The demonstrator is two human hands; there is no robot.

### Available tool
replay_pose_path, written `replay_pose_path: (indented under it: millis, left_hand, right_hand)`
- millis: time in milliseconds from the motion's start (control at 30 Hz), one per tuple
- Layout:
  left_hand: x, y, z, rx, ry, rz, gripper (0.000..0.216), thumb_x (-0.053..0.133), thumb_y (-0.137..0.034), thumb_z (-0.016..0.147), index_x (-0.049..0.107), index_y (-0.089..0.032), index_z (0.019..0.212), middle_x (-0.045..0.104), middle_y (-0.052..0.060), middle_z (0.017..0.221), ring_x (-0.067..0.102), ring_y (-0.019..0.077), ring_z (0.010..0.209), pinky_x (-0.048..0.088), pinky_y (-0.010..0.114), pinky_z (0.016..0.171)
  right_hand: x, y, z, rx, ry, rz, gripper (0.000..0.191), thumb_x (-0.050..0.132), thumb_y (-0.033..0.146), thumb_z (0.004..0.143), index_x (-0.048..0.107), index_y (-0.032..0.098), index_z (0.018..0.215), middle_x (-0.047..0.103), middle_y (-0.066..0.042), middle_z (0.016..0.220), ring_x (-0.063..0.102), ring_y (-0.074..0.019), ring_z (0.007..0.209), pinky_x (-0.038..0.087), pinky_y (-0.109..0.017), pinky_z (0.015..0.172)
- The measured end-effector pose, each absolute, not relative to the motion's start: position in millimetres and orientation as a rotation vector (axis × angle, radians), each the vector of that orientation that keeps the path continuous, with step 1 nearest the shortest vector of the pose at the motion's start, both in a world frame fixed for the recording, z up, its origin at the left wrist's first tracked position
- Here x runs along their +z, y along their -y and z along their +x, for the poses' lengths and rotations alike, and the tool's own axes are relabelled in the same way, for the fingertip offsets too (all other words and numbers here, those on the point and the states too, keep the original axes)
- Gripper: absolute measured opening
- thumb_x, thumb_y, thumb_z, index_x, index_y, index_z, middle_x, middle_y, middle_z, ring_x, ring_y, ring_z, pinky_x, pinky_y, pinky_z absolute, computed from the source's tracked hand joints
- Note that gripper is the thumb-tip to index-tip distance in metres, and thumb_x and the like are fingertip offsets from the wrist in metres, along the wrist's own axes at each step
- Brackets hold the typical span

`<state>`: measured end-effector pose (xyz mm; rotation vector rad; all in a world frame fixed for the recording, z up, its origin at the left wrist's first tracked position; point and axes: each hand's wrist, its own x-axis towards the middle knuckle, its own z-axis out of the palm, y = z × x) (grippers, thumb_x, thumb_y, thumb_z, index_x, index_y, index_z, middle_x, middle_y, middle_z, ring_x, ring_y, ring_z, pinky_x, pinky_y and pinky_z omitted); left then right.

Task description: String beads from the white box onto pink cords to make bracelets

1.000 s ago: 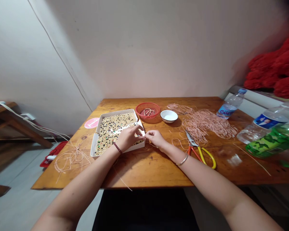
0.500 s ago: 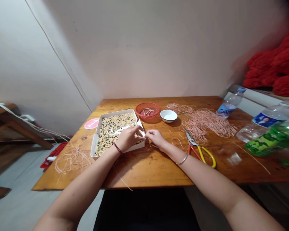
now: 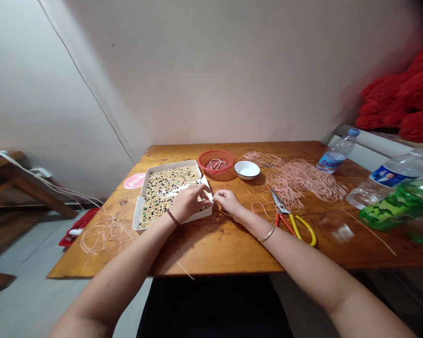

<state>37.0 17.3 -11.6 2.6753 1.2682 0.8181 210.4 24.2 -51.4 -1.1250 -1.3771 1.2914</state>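
My left hand (image 3: 189, 201) rests over the right end of a white tray (image 3: 140, 213) full of cream, dark and green beads, its fingers pinched on something small that I cannot make out. My right hand (image 3: 228, 202) is closed just to the right of the tray, fingertips almost meeting those of the left hand. It pinches a thin cord, and a short string of beads (image 3: 225, 214) trails on the table under its wrist.
A red basket (image 3: 216, 161) with a beaded loop and a white bowl (image 3: 247, 169) stand behind the hands. A heap of pink cords (image 3: 299, 180), yellow-handled scissors (image 3: 293, 220) and three plastic bottles (image 3: 391, 185) lie to the right. Loose cords (image 3: 104, 230) lie at left.
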Motion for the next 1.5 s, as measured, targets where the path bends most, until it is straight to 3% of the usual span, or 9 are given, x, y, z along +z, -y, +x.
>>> replay_pose_path:
  millis: [1000,1500]
  left_hand:
    - [-11.4,-17.1,37.3,0.833,-1.294,2.723,0.033,0.069,-0.049,0.075,0.058,-0.022,0.091,0.067,-0.001,0.078,0.06,0.0134,0.071,0.042,0.023,0.064]
    - [-13.3,-18.1,36.4,0.836,-1.315,2.74,0.03,0.069,-0.044,0.076,0.059,-0.022,0.093,0.067,-0.001,0.078,0.061,0.0135,0.072,0.042,0.023,0.063]
  right_hand:
    - [-52.9,-23.5,209.3,1.333,1.392,-1.073,0.013,0.054,0.027,0.062,0.053,0.017,0.054,0.052,0.003,0.052,0.043,-0.0094,0.052,0.033,-0.022,0.053]
    - [-52.2,-22.1,209.0,1.341,1.432,-1.042,0.013,0.055,0.028,0.063,0.054,0.017,0.055,0.055,0.002,0.053,0.046,-0.0101,0.052,0.035,-0.022,0.053]
